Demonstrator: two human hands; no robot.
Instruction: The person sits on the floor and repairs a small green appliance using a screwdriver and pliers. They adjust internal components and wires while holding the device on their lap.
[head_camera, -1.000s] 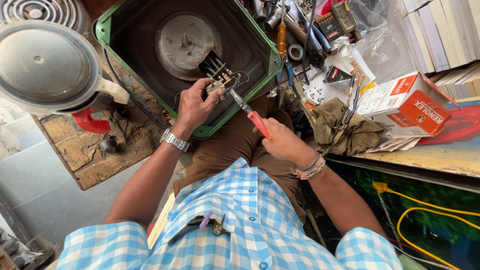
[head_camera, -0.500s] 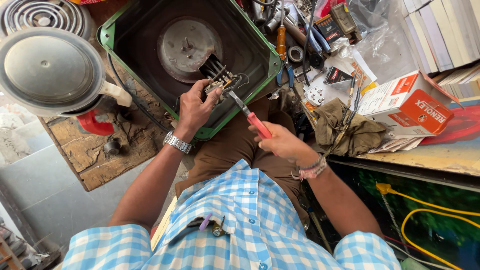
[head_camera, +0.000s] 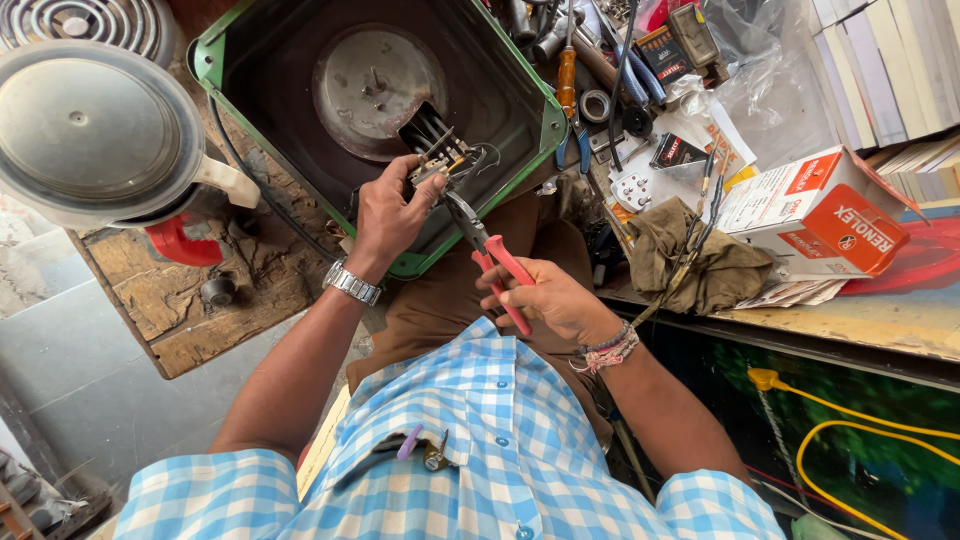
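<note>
A green-rimmed square appliance housing (head_camera: 520, 90) rests on my lap, its dark inside and round metal plate (head_camera: 375, 85) facing up. My left hand (head_camera: 390, 212), with a metal wristwatch, pinches a small switch block with wires (head_camera: 445, 160) at the housing's near edge. My right hand (head_camera: 550, 295) grips red-handled pliers (head_camera: 495, 262), whose jaws point up at the wires beside my left fingers. I wear a blue checked shirt and brown trousers.
A round metal appliance with a white handle (head_camera: 95, 135) stands on a worn wooden board (head_camera: 190, 305) at left. A cluttered bench at right holds screwdrivers, tape, a brown rag (head_camera: 690, 255) and an orange-and-white carton (head_camera: 820, 210). Yellow cable (head_camera: 830, 440) lies below.
The pliers' handles have spread apart in my right hand, and the jaws have moved closer to the wires. My left hand stays on the switch block.
</note>
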